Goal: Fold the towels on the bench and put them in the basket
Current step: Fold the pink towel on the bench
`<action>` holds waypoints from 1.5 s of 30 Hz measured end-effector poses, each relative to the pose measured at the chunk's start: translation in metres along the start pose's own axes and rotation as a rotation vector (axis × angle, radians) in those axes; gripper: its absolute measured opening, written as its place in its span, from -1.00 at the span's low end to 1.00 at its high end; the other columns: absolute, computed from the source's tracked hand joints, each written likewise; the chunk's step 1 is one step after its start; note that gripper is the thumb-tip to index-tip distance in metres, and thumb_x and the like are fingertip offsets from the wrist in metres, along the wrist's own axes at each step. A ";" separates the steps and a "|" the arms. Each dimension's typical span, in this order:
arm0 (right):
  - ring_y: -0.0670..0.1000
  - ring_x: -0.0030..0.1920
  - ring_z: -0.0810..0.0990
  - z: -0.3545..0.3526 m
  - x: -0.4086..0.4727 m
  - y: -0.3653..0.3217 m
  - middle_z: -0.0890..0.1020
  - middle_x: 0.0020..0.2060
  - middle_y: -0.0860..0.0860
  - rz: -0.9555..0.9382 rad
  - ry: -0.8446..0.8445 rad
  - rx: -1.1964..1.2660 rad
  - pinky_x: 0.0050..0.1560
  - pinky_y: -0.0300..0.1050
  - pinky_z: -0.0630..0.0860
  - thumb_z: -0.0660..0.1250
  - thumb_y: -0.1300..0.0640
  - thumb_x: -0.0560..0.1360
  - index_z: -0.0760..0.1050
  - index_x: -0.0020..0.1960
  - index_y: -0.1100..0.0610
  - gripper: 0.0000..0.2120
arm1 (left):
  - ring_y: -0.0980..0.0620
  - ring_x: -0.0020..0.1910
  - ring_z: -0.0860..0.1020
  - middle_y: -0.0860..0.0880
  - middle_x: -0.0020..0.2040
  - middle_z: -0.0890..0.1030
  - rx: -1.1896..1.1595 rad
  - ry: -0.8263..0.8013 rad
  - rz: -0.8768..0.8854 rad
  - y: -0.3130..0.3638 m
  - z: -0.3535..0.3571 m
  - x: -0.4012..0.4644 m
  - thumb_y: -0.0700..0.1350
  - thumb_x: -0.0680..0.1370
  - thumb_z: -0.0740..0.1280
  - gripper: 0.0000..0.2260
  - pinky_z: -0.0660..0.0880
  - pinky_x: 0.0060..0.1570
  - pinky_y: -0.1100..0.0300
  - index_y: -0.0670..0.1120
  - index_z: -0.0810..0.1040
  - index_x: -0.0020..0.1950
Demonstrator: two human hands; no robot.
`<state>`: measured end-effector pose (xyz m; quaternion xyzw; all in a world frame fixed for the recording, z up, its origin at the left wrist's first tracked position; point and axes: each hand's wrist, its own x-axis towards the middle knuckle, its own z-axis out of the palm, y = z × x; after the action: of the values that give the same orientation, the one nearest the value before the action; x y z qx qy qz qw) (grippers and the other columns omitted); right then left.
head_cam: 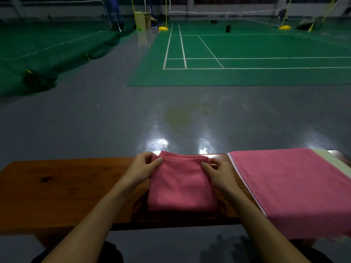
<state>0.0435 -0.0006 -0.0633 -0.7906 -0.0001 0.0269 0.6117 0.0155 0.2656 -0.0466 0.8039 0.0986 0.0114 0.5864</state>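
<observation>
- Folded pink towel [181, 184]: lies flat on the wooden bench [62, 186], at the centre of the view, directly at 12 o'clock from the person. Its long axis runs from 6 to 12 o'clock, away from the body; layered edges show at the far end.
- Left hand [141, 168]: at the towel's far corner toward 10 o'clock, thumb and fingers pinching the layered edge there.
- Right hand [218, 172]: at the opposite far corner toward 2 o'clock, thumb on top of the cloth, fingers curled at the side edge, apparently pinching it.
- Governing relation: the two hands flank the far short edge symmetrically, neither nearer than the other; judged from this, the next fold would bring that edge toward 6 o'clock, or the bundle would be lifted whole.
- Unfolded pink towel [296, 188]: spread at 3 o'clock, just beside the right hand, overlying a pale towel [331, 161].
- Basket: not in view; its direction cannot be told.
</observation>
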 end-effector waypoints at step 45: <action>0.25 0.67 -0.10 0.011 -0.017 0.038 -0.09 0.69 0.11 -0.241 -0.311 -1.241 0.62 0.34 -0.08 -0.34 -0.53 0.52 -0.13 0.70 -0.08 -0.11 | -0.08 0.70 -0.09 -0.07 0.72 -0.08 1.244 -0.179 0.258 -0.057 -0.005 -0.031 0.52 0.48 -0.38 -0.15 -0.06 0.64 -0.13 0.16 -0.13 0.71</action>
<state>0.0248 0.0004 -0.1017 -0.9783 -0.1930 0.0672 0.0329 -0.0243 0.2820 -0.0961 0.9971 -0.0603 -0.0446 0.0102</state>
